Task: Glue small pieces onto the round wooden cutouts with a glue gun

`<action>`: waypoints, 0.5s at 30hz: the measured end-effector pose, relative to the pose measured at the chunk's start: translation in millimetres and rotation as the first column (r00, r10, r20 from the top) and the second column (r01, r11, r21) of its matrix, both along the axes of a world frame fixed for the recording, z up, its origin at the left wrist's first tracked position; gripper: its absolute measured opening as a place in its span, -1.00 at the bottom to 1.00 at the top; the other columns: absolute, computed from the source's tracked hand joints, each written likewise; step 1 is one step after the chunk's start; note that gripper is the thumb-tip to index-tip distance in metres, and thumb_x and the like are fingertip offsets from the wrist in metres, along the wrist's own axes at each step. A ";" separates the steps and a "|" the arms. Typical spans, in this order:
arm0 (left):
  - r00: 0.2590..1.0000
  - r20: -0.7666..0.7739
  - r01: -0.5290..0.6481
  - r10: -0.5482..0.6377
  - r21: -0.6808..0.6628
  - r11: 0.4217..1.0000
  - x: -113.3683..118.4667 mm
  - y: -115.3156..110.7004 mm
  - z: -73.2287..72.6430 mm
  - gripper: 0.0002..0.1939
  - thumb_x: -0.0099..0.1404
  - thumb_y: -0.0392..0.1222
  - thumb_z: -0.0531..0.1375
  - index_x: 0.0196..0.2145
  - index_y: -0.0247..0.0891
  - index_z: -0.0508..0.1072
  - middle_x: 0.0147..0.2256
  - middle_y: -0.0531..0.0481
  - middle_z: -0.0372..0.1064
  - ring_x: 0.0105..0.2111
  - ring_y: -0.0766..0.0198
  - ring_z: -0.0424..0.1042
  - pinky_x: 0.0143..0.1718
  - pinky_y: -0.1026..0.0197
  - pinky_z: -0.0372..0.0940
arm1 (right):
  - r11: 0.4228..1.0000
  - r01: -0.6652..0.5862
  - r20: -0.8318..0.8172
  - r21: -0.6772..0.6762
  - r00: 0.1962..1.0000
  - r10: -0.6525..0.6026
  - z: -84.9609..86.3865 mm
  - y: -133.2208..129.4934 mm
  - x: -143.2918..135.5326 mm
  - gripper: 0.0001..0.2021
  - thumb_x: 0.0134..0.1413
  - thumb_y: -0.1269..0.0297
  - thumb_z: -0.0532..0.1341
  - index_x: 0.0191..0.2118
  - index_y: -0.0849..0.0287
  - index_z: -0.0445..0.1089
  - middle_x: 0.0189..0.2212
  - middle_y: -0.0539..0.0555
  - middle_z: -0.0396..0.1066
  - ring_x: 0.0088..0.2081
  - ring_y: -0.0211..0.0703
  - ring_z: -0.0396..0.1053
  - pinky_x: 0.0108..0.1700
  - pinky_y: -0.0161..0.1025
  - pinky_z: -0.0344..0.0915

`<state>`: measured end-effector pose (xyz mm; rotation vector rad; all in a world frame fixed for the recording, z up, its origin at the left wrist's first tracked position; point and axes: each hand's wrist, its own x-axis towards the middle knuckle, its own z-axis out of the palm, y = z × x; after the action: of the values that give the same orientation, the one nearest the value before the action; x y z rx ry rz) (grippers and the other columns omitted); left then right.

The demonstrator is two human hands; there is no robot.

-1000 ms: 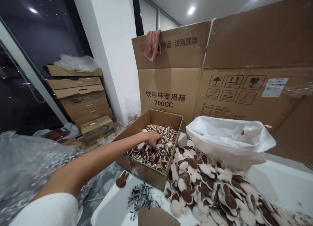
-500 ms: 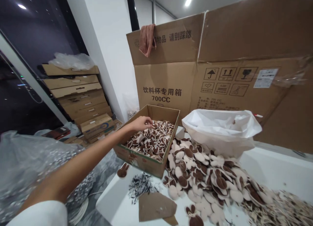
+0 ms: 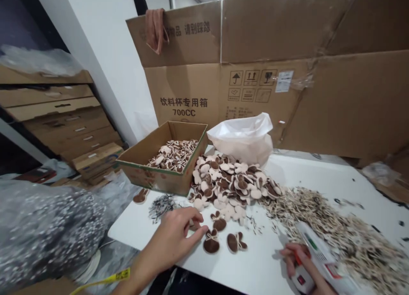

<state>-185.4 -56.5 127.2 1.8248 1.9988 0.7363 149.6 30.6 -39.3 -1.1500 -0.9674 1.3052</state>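
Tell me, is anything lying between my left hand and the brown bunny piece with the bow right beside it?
Nothing visible does. The left hand rests on the white table, its thumb tip almost at the brown bunny piece; only bare tabletop separates them.

Table [image 3: 275, 261]: near edge, left to right: left hand [image 3: 174, 239], loose rabbit-shaped pieces [image 3: 223, 239] just right of its fingertips, right hand [image 3: 298, 265] at the lower right gripping a glue gun [image 3: 319, 261]. Behind the loose pieces: heap of rabbit-shaped pieces [image 3: 230, 182]; right of the heap, a spread of small strips [image 3: 322, 218] reaching to the right edge. Left of the heap: open carton [image 3: 161, 161] with more pieces in it; small scrap pile [image 3: 159, 203] before the carton. Plastic bag [image 3: 243, 137] behind the heap. Large cartons [image 3: 255, 65] behind everything; cloth [image 3: 156, 27] hung on their top edge. Flat boxes [image 3: 60, 120] stacked far left, off the table
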 end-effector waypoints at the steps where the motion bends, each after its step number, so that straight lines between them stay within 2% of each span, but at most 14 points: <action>1: 1.000 0.000 -0.011 0.011 -0.018 1.000 7.8 -0.6 -16.0 -0.81 0.37 -0.01 0.25 -0.25 -0.15 0.55 -0.36 0.01 0.51 -0.34 0.17 0.45 -0.33 0.22 0.19 | 0.998 -0.050 -0.035 0.022 0.998 0.051 2.3 -1.2 1.4 -0.53 0.08 -0.22 0.47 -0.21 0.13 0.55 -0.41 0.14 0.43 -0.40 0.09 0.42 -0.35 -0.06 0.48; 4: 0.995 -0.003 -0.099 0.099 -0.033 0.995 25.2 1.3 -57.7 -0.79 0.36 -0.01 0.25 -0.14 -0.15 0.52 -0.32 0.00 0.51 -0.33 0.14 0.46 -0.30 0.20 0.18 | 0.971 -0.207 -0.032 0.116 0.977 0.212 10.2 -6.3 5.6 -0.59 0.22 -0.12 0.44 -0.14 0.16 0.57 -0.33 0.12 0.47 -0.40 -0.04 0.36 -0.20 -0.13 0.41; 7: 0.983 -0.029 -0.182 0.183 0.026 0.983 38.9 3.5 -85.2 -0.76 0.33 -0.01 0.25 -0.13 -0.17 0.50 -0.35 0.01 0.48 -0.31 0.11 0.45 -0.25 0.18 0.18 | 0.925 -0.359 0.056 0.125 0.933 0.355 14.0 -7.9 8.4 -0.56 0.26 -0.17 0.41 -0.12 0.17 0.57 -0.45 0.07 0.41 -0.31 0.04 0.39 -0.11 -0.13 0.37; 9: 0.979 -0.039 -0.198 0.201 0.076 0.977 47.4 2.6 -96.6 -0.78 0.29 -0.02 0.28 -0.17 -0.18 0.50 -0.36 0.01 0.46 -0.30 0.11 0.45 -0.25 0.18 0.17 | 0.905 -0.401 0.100 0.139 0.915 0.390 14.6 -7.6 8.9 -0.54 0.28 -0.21 0.38 -0.16 0.17 0.56 -0.53 0.02 0.32 -0.37 0.01 0.36 -0.17 -0.15 0.35; 11: 0.975 -0.015 -0.217 0.220 0.119 0.969 54.0 -0.9 -104.8 -0.79 0.25 -0.03 0.30 -0.23 -0.19 0.50 -0.40 0.02 0.44 -0.34 0.13 0.43 -0.28 0.19 0.17 | 0.885 -0.435 0.145 0.168 0.899 0.414 15.9 -8.3 8.0 -0.46 0.30 -0.30 0.31 -0.24 0.19 0.54 -0.55 0.02 0.31 -0.48 -0.08 0.27 -0.28 -0.18 0.31; 13: 0.971 0.077 -0.237 0.227 0.144 0.961 56.7 -4.9 -110.9 -0.78 0.23 -0.03 0.32 -0.25 -0.19 0.49 -0.47 0.07 0.39 -0.42 0.18 0.40 -0.33 0.22 0.16 | 0.882 -0.441 0.151 0.165 0.895 0.419 18.8 -10.6 5.0 -0.41 0.26 -0.36 0.29 -0.21 0.19 0.55 -0.45 0.08 0.43 -0.55 -0.17 0.20 -0.43 -0.24 0.22; 15: 0.950 0.244 -0.230 0.194 0.129 0.965 56.5 -5.0 -114.4 -0.74 0.21 0.01 0.35 -0.28 -0.20 0.48 -0.55 0.11 0.33 -0.50 0.22 0.36 -0.41 0.24 0.15 | 0.879 -0.450 0.161 0.155 0.890 0.427 22.0 -13.3 0.0 -0.37 0.22 -0.40 0.28 -0.26 0.20 0.54 -0.49 0.08 0.42 -0.59 -0.20 0.18 -0.51 -0.27 0.14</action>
<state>-128.9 -61.4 12.8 1.5322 2.0513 1.1425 149.6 17.3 -17.3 -0.8978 -1.4757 1.4706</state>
